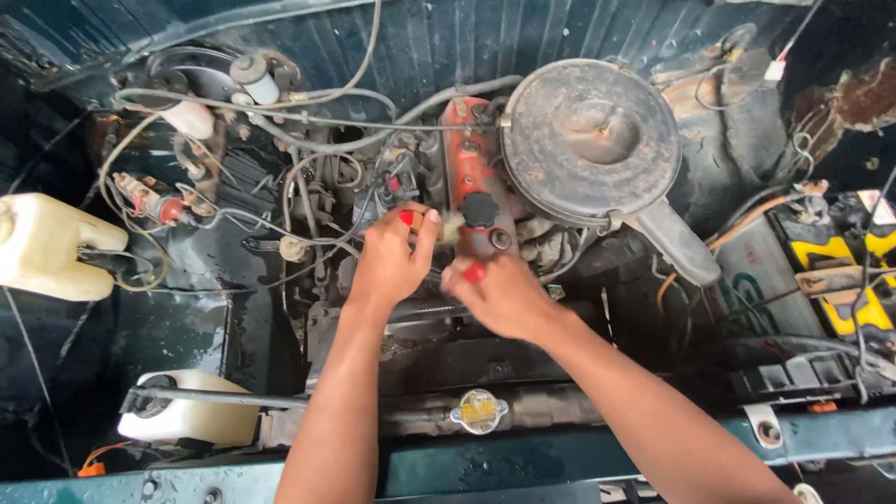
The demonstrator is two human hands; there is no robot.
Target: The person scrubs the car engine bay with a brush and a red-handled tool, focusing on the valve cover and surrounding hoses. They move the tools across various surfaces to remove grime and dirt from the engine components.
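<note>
Nearest, below both wrists, sits the brass radiator cap (479,411). The right hand (499,297) rests curled, knuckles up, on the engine front; whether it grips anything, I cannot tell. The left hand (392,257) pinches a small pale part (450,226) just left of the black oil cap (480,210). Beyond looms the round air cleaner (590,140). Judging by this, a fitting is being worked; steady fingertip pressure seems needed.

Yellow-black label (845,280) on battery, right; yellow radiator-cap label (479,408).
</note>
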